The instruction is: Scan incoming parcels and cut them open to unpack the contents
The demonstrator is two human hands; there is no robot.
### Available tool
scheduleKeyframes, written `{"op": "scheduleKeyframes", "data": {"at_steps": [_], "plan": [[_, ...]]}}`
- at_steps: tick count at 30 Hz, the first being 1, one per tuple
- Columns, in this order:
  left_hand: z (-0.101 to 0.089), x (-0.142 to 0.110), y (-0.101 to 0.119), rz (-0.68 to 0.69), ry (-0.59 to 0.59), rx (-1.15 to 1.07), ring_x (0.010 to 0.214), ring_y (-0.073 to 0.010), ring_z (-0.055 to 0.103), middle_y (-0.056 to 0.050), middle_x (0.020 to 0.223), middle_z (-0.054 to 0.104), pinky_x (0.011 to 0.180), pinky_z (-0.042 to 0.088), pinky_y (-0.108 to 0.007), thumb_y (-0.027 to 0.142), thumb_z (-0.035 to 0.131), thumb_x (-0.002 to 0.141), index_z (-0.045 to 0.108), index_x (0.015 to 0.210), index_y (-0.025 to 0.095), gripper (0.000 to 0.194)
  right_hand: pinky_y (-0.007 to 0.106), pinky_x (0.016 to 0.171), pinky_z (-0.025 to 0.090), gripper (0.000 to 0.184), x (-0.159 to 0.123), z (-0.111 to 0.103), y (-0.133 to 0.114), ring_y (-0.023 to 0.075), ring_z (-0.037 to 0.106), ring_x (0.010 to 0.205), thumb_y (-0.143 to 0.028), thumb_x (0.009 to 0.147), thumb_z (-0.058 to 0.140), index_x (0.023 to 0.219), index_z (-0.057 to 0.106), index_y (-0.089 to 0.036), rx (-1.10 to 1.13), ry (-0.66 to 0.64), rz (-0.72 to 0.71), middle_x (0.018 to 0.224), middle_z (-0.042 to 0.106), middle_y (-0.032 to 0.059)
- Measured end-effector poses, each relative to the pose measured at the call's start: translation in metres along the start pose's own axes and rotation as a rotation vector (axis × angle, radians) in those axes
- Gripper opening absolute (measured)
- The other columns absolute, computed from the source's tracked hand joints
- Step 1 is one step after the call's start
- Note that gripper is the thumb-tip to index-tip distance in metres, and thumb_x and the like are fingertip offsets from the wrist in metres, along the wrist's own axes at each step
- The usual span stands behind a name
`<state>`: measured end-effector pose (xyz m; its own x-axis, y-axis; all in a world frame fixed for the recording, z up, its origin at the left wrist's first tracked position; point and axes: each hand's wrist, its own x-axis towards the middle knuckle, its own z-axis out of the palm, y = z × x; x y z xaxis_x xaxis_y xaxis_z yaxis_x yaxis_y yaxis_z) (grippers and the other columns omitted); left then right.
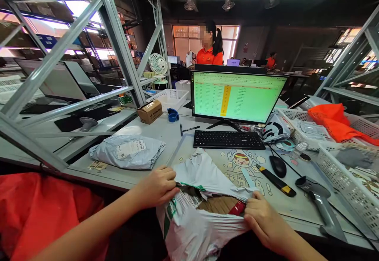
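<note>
A torn white plastic mailing bag (204,229) hangs at the table's front edge, stretched sideways between both hands. My left hand (155,186) is closed on the bag's left edge. Its right edge is gripped by my right hand (263,217), fingers wrapped over the plastic. Through the tear show a brown cardboard surface (219,204), a bit of red (237,208) and a printed label (192,199); the rest of the contents is hidden by the bag. Left of the bag lies another sealed mailing bag (127,151) with a white label.
A yellow-black utility knife (276,181), mouse (277,166) and barcode scanner (322,205) lie to the right. Behind are a keyboard (229,139), monitor (237,95) and small carton (150,111). White baskets (349,186) line the right side. A person in orange (209,57) is beyond the monitor.
</note>
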<state>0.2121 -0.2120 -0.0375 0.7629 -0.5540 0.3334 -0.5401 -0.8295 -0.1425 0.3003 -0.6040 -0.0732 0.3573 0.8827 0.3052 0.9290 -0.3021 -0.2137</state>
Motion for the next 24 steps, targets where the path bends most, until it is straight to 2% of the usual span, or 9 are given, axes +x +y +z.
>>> {"op": "scheduleKeyframes", "data": {"at_steps": [3,7,10,12,14,17,20,22,24], "plan": [[0.012,0.002,0.028,-0.311,0.0,0.023,0.077,-0.0219,0.058,-0.007,0.084,0.065,0.073,0.041,-0.038,0.036,0.049,0.099,0.067,0.07,0.02,0.037,0.035,0.08,0.04,0.022,0.008,0.013,-0.006,0.0154,0.057,0.07,-0.009,0.094,0.04,0.097,0.059,-0.02,-0.078,0.081,0.067,0.081,0.064,-0.0004],[0.026,-0.002,0.079,-0.539,0.156,0.055,0.117,-0.0347,0.056,-0.017,0.122,0.065,0.096,0.042,-0.052,0.034,0.057,0.093,0.07,0.083,0.017,0.024,0.035,0.083,0.04,0.047,0.008,0.029,-0.014,0.0202,0.06,0.087,-0.006,0.086,0.046,0.129,0.057,-0.022,-0.304,0.136,-0.066,0.11,0.068,0.0065],[0.032,-0.008,0.114,-0.512,0.236,-0.053,0.139,-0.033,0.041,-0.01,0.141,0.057,0.113,0.028,-0.056,0.027,0.055,0.092,0.07,0.096,0.022,0.016,0.038,0.096,0.038,0.048,0.014,0.037,-0.015,0.0246,0.054,0.117,-0.015,0.09,0.052,0.137,0.054,-0.026,-0.403,0.078,-0.184,0.141,0.057,0.0072],[0.034,-0.014,0.132,-0.418,0.202,-0.135,0.145,-0.0305,0.034,-0.006,0.149,0.052,0.118,0.021,-0.055,0.031,0.058,0.091,0.068,0.104,0.027,0.017,0.04,0.102,0.034,0.052,0.023,0.041,-0.013,0.0258,0.043,0.134,-0.017,0.093,0.052,0.144,0.048,-0.029,-0.453,0.053,-0.239,0.154,0.045,0.0053],[0.036,-0.021,0.143,-0.337,0.151,-0.191,0.148,-0.0293,0.029,-0.005,0.153,0.048,0.12,0.016,-0.054,0.038,0.062,0.089,0.067,0.101,0.027,0.017,0.043,0.105,0.031,0.054,0.034,0.044,-0.009,0.0265,0.04,0.138,-0.022,0.095,0.054,0.148,0.043,-0.03,-0.443,0.019,-0.265,0.156,0.043,0.0063],[0.037,-0.029,0.151,-0.322,0.209,-0.235,0.146,-0.0254,0.033,-0.005,0.144,0.056,0.124,0.013,-0.048,0.035,0.065,0.09,0.064,0.084,0.024,0.013,0.049,0.113,0.024,0.065,0.054,0.042,-0.006,0.0306,0.042,0.137,-0.04,0.09,0.064,0.149,0.042,-0.024,-0.29,-0.128,-0.277,0.151,0.048,0.012],[0.033,-0.037,0.15,-0.284,0.39,-0.275,0.13,-0.0197,0.051,-0.004,0.115,0.069,0.124,0.018,-0.041,0.026,0.059,0.093,0.062,0.078,0.022,0.016,0.054,0.119,0.012,0.074,0.072,0.028,-0.008,0.0331,0.043,0.137,-0.048,0.083,0.069,0.148,0.044,-0.021,-0.111,-0.284,-0.253,0.147,0.052,0.0133],[0.028,-0.043,0.149,-0.249,0.491,-0.3,0.114,-0.0166,0.06,-0.002,0.097,0.07,0.122,0.025,-0.039,0.026,0.056,0.095,0.061,0.079,0.022,0.017,0.053,0.12,0.012,0.063,0.084,0.014,-0.011,0.0304,0.051,0.13,-0.045,0.085,0.068,0.142,0.052,-0.023,-0.045,-0.333,-0.224,0.139,0.06,0.011],[0.023,-0.048,0.148,-0.241,0.537,-0.327,0.102,-0.0139,0.063,0.001,0.087,0.069,0.119,0.03,-0.037,0.025,0.054,0.097,0.058,0.078,0.021,0.02,0.046,0.116,0.024,0.042,0.098,0.0,-0.015,0.0259,0.061,0.115,-0.04,0.089,0.064,0.128,0.064,-0.024,-0.04,-0.381,-0.215,0.123,0.07,0.0082]]}}
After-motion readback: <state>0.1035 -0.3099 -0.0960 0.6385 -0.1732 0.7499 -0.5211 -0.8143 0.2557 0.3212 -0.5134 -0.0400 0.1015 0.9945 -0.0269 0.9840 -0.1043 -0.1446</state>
